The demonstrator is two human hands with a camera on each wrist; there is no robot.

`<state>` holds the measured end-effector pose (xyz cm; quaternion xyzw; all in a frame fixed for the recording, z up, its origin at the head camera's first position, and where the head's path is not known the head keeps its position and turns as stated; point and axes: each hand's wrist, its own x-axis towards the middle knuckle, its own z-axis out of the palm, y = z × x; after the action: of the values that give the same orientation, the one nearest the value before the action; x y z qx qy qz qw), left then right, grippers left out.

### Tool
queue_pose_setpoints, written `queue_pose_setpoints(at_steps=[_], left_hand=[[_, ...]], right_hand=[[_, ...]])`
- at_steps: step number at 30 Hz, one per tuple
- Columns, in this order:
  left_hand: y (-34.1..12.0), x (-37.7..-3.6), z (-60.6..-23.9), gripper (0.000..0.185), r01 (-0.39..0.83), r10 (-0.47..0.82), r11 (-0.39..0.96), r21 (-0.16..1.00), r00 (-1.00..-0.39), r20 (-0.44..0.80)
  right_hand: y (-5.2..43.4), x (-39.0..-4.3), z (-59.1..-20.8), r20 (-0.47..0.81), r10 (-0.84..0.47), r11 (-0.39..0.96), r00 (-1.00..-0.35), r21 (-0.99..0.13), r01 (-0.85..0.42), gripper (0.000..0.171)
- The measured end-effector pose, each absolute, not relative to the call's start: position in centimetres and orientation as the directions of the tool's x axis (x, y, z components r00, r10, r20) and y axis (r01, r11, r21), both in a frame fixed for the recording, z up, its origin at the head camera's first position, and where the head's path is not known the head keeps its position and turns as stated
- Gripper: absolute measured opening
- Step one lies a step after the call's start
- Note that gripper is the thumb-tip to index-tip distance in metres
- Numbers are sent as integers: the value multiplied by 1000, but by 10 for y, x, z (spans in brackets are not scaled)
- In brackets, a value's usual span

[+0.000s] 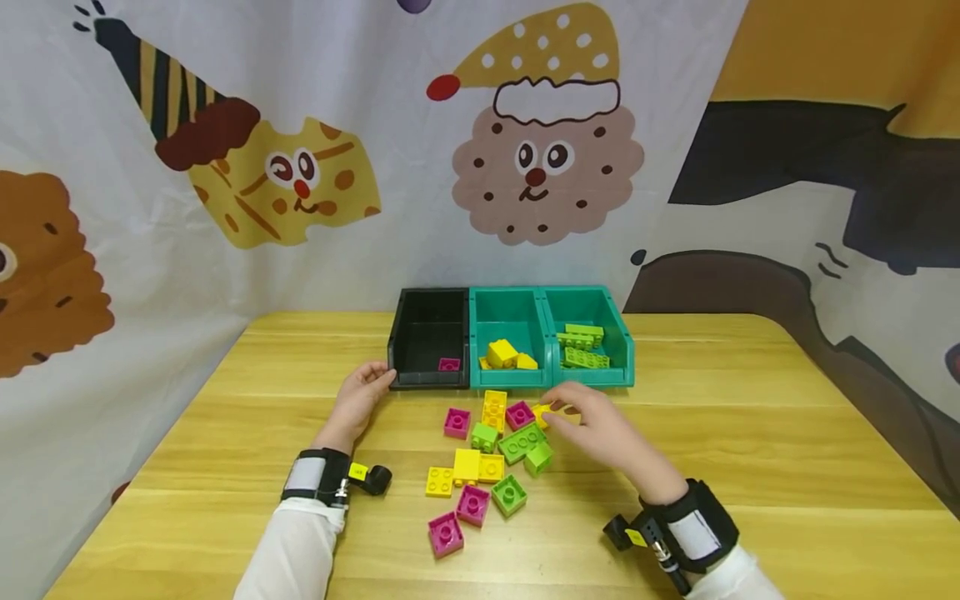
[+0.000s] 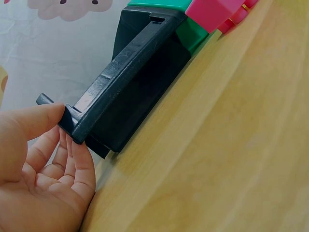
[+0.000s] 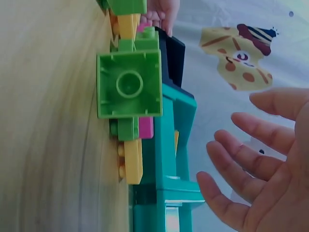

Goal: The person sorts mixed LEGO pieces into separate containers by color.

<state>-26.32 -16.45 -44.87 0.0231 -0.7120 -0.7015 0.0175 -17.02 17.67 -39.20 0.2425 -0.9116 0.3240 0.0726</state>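
Observation:
My left hand (image 1: 365, 390) holds the front left corner of the black bin (image 1: 402, 333); in the left wrist view its thumb lies on the rim's end and the fingertips (image 2: 77, 147) sit under the lip of the black bin (image 2: 135, 92). My right hand (image 1: 588, 417) hovers over a pile of loose pink, yellow and green bricks (image 1: 487, 454), fingertips beside a yellow brick (image 1: 542, 413). In the right wrist view the right hand (image 3: 260, 164) is spread and holds nothing, with a green brick (image 3: 129, 84) lying stud-side up on the table.
The black bin holds one pink brick (image 1: 449, 364). Two teal bins stand to its right: the middle one (image 1: 507, 310) has yellow bricks (image 1: 502, 353), the right one (image 1: 622, 337) has green bricks (image 1: 583, 346). A printed cloth backdrop hangs behind the wooden table (image 1: 750, 417).

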Motion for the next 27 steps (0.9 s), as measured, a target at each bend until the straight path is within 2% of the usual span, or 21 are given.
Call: queue_pose_setpoints(at_steps=[7,12,27], left_hand=[[-164,-262,-447,17,-7,-61,7,1000,-998,-7],[-164,-262,-447,16,-9,-59,-1,1000,-998,-9],[-164,-261,-447,19,-18,-65,14,1000,-998,-17]], right_hand=[[163,-160,-392,234,-493,713,-838,-444,-543,40],[156,-156,-395,188,-559,721,-808,-372,-585,48],[152,-156,-406,44,-549,756,-834,-398,-519,43]])
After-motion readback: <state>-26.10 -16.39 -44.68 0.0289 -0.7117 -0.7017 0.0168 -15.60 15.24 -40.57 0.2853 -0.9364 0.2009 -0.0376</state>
